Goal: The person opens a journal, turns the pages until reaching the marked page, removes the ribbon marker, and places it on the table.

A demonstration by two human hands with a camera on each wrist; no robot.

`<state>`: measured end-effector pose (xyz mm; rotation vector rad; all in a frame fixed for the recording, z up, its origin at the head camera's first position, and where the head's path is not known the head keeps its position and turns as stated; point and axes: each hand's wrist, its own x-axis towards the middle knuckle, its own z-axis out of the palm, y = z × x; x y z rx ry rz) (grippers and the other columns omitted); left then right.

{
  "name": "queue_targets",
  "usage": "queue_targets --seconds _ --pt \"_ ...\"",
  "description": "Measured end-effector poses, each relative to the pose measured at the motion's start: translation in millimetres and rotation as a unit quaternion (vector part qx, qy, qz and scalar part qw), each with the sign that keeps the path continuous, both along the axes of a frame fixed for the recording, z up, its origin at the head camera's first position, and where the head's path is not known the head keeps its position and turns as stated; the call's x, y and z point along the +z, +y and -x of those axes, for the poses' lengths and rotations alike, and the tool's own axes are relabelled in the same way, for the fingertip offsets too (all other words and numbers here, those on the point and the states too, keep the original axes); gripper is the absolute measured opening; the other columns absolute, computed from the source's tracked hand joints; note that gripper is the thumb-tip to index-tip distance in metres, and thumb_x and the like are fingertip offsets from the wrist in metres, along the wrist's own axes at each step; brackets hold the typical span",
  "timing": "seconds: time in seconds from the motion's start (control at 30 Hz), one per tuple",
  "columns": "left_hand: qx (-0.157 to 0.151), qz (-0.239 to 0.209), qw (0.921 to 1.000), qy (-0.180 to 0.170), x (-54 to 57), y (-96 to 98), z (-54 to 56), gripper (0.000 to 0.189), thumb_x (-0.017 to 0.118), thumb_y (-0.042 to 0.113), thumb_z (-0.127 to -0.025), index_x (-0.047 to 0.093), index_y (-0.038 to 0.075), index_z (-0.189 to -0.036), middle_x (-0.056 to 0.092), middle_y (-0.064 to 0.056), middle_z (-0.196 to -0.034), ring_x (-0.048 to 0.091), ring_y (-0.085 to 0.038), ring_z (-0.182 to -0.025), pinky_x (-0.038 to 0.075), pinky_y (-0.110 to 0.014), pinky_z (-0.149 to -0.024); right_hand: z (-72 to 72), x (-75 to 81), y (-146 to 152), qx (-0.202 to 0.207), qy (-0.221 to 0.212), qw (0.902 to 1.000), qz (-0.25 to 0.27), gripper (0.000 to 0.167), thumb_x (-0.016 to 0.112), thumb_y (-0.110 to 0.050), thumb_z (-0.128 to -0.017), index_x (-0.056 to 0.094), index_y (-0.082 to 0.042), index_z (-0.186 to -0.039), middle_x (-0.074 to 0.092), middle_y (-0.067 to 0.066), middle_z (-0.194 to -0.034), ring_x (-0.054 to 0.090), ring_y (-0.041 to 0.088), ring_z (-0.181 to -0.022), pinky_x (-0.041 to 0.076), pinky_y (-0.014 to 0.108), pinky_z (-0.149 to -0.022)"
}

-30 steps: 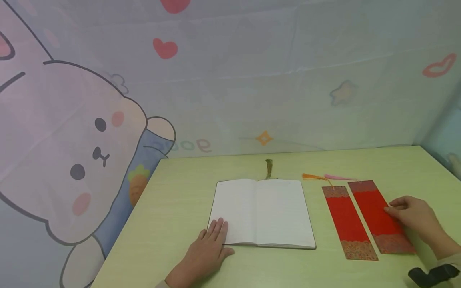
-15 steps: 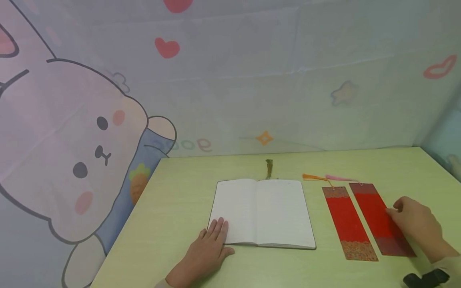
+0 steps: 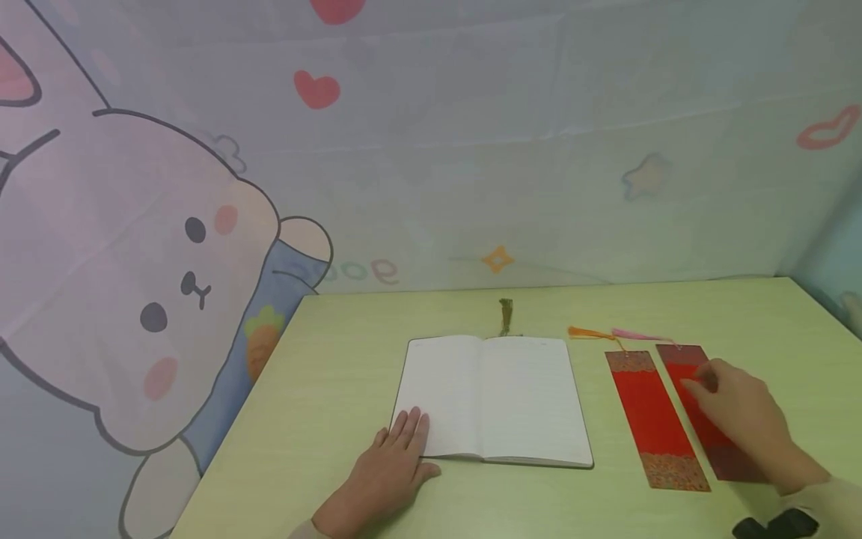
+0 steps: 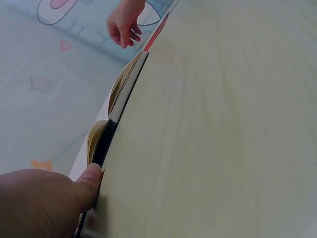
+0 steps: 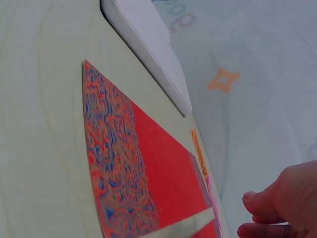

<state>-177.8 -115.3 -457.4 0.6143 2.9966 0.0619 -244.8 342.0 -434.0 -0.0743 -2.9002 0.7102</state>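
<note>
An open notebook [image 3: 532,397] with blank-looking pages lies mid-table, a green tassel [image 3: 506,316] sticking out past its top edge. My left hand [image 3: 387,475] rests on the notebook's lower left corner, fingers straight; in the left wrist view its thumb [image 4: 90,181] lies at the notebook's edge. To the right lie two red bookmarks side by side: one with an orange tassel [image 3: 589,332] and patterned ends [image 3: 676,470], the other [image 3: 682,356] with a pink tassel [image 3: 636,334]. Over that second bookmark, partly hiding it, is my right hand [image 3: 741,408], fingers loosely bent, holding nothing.
The pale green table [image 3: 323,397] carries these things. Behind it hangs a cloth backdrop [image 3: 438,187] printed with a rabbit, hearts and stars. A black strap [image 3: 774,524] sits at my right wrist.
My right hand has left the right-hand edge of the pink-tasselled bookmark and moved left over it. That bookmark now lies flat, turned slightly. The left hand stays in place.
</note>
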Motion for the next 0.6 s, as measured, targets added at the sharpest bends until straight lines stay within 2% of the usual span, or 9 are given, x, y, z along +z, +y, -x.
queue_targets --seconds 0.2,0.3,0.47,0.6 --pt "-0.002 0.0 1.0 0.003 -0.5 -0.2 0.7 0.071 0.036 0.05 -0.096 0.026 0.0 -0.145 0.024 -0.015 -0.15 0.021 -0.03 -0.138 0.027 -0.05 -0.105 -2.7 2.9 -15 0.043 0.011 0.999 0.007 0.034 0.069 -0.017 -0.083 0.055 0.009 -0.1 0.061 0.022 -0.084 0.053 0.026 -0.068 0.047 0.038 -0.055" --pt "-0.001 -0.001 1.0 0.002 -0.6 -0.3 0.6 0.071 0.036 0.05 -0.096 0.026 0.0 -0.145 0.024 -0.015 -0.15 0.021 -0.03 -0.138 0.027 -0.05 -0.105 -3.1 1.9 -22 0.085 0.02 0.9961 0.009 0.031 0.07 -0.018 -0.083 0.058 0.005 -0.1 0.062 0.014 -0.083 0.054 0.023 -0.07 0.046 0.034 -0.054" --pt "-0.001 -0.004 1.0 0.004 -0.3 0.0 -0.1 0.071 0.038 0.049 -0.096 0.026 -0.001 -0.145 0.025 -0.015 -0.15 0.022 -0.031 -0.137 0.027 -0.05 -0.104 -5.1 -1.5 -36 0.164 0.011 0.9864 0.012 0.03 0.072 -0.022 -0.081 0.062 -0.003 -0.101 0.062 0.001 -0.088 0.056 0.019 -0.077 0.048 0.034 -0.062" --pt "0.0 -0.006 1.0 0.003 -0.4 0.1 -0.5 0.07 0.038 0.048 -0.096 0.026 -0.001 -0.145 0.025 -0.016 -0.15 0.022 -0.031 -0.137 0.027 -0.05 -0.104 -6.7 -2.4 -46 0.186 -0.003 0.9825 0.012 0.034 0.074 -0.025 -0.079 0.061 -0.005 -0.103 0.06 -0.001 -0.09 0.055 0.017 -0.08 0.05 0.036 -0.067"
